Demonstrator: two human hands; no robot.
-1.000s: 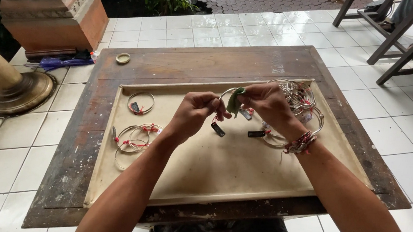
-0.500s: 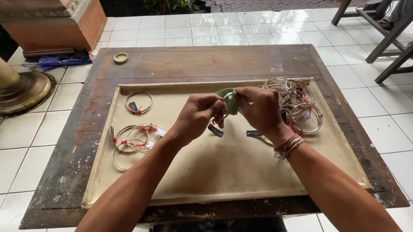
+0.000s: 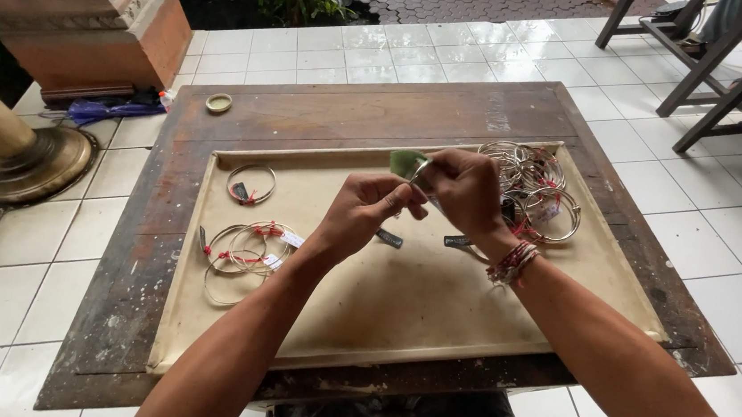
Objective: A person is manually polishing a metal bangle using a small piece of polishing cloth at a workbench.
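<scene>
**Two hands working a bangle over the tray**

The left hand (image 3: pixel 361 217) is hovering over the middle of the tray (image 3: pixel 396 327), its fingers curled in and pinching the near side of a thin metal bangle (image 3: pixel 416 178). The right hand (image 3: pixel 466 190) is meeting it from the other side, fingers closed on the same bangle and on a small green pad (image 3: pixel 406 161) that is sticking up above the knuckles. Both hands are grasping, neither is lying flat, and they are nearly touching each other. The bangle is being held in the air above the tray, mostly hidden by the fingers, so its full shape cannot be told. A dark tag (image 3: pixel 389 238) is hanging just below the left hand, and a second tag (image 3: pixel 458 240) is lying near the right wrist. That wrist is wearing a band of red and pale threads (image 3: pixel 512 262).

Just behind the right hand, a pile of bangles (image 3: pixel 533 191) with red ties is lying in the tray's far right corner. Near the left edge, one single bangle (image 3: pixel 251 184) is lying apart, and a small cluster (image 3: pixel 246 256) with red ties and white tags is lying nearer. The tray is resting on a worn wooden table (image 3: pixel 111 320). A small round lid (image 3: pixel 218 103) is sitting at the table's far left corner.
</scene>
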